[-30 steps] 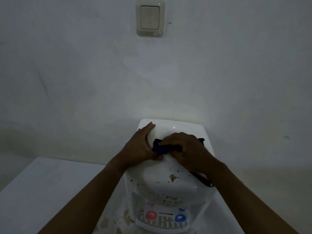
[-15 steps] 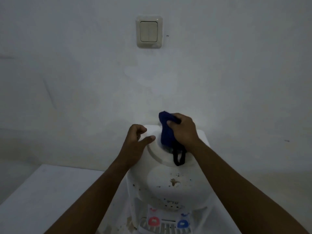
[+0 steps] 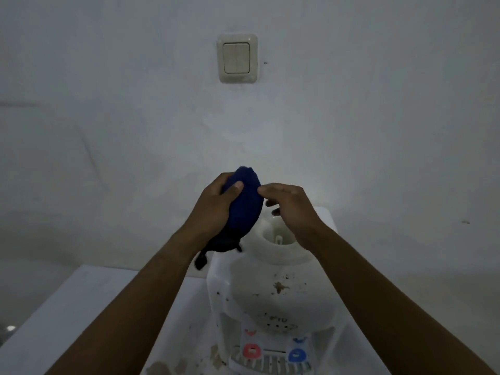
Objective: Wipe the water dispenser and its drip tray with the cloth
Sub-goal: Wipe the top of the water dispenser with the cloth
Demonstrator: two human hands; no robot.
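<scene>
While I am looking down over both forearms, the pale grey plastered wall (image 3: 108, 131) is filling most of the view, with a cream double-rocker light switch (image 3: 237, 58) mounted high on it. Below, the white plastic tabletop water dispenser (image 3: 273, 288) is standing on a white tabletop (image 3: 89, 307), its domed top speckled with brown stains, its round bottle well open. At its foot, the white slotted drip tray (image 3: 270, 365) is sitting under a red tap lever (image 3: 251, 351) and a blue tap lever (image 3: 296, 356). My left hand (image 3: 216, 209) is gripping the bunched dark blue cloth (image 3: 244, 207) above the dispenser's left shoulder, thumb pressing across its front, a dark strap dangling beneath. My right hand (image 3: 290, 209) is hovering just beside the cloth over the well, fingers loosely curled, holding nothing; whether the fingertips are touching the fabric, I cannot tell.
</scene>
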